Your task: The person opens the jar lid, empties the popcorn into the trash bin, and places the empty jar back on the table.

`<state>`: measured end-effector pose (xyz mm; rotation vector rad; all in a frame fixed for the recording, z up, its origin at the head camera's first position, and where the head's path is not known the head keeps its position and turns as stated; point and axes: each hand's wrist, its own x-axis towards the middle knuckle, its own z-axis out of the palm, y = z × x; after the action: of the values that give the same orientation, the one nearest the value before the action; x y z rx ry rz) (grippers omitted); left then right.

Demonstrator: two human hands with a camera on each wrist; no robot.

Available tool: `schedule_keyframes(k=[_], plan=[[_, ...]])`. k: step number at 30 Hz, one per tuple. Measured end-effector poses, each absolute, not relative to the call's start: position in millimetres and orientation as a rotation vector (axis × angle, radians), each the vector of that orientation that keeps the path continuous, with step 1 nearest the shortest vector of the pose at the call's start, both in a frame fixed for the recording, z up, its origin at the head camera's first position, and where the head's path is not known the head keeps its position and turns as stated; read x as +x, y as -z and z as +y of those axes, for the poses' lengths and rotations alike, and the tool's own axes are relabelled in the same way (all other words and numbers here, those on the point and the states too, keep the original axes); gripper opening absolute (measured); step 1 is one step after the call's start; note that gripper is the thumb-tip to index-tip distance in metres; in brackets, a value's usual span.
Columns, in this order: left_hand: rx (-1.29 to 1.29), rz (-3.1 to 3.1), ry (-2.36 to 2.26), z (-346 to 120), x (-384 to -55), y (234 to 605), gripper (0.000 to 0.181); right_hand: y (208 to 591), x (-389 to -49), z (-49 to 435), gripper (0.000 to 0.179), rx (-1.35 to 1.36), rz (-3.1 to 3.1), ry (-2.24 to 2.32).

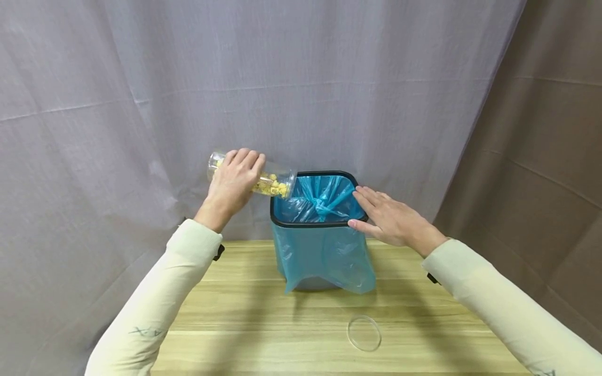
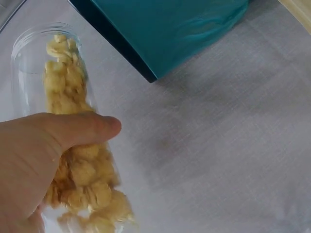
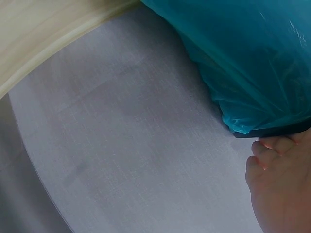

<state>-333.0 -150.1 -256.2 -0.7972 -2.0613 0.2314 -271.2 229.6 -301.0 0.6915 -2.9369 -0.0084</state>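
Observation:
My left hand (image 1: 237,180) grips a clear plastic jar (image 2: 29,85) on its side, its mouth tipped toward the trash can at the can's left rim. Yellow popcorn-like pieces (image 1: 281,189) lie along the jar's lower side, some close to the mouth. The trash can (image 1: 320,225) has a black rim and a blue plastic bag (image 1: 324,256) folded over it, with a knotted bunch in the middle of the opening. With fingers straight, my right hand (image 1: 390,216) rests at the can's right rim, thumb near the front corner.
A clear ring-shaped lid or band (image 1: 364,333) lies on the wooden table (image 1: 226,313) in front of the can. Behind the table hangs a grey curtain (image 1: 282,78), close to the can's back. Darker cloth (image 1: 541,130) hangs at the right.

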Motion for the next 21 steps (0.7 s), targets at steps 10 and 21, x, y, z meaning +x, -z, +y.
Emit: schedule_keyframes(k=[10, 21], plan=[[-0.818, -1.998, -0.31, -141.0, -336.7, 263.9, 0.047, 306.0, -273.1, 228.1, 0.091, 0.689, -2.937, 0.022], [-0.829, -1.924, -0.388, -134.6, -335.8, 261.5, 0.051, 303.7, -272.2, 227.1, 0.091, 0.699, -2.931, 0.021]])
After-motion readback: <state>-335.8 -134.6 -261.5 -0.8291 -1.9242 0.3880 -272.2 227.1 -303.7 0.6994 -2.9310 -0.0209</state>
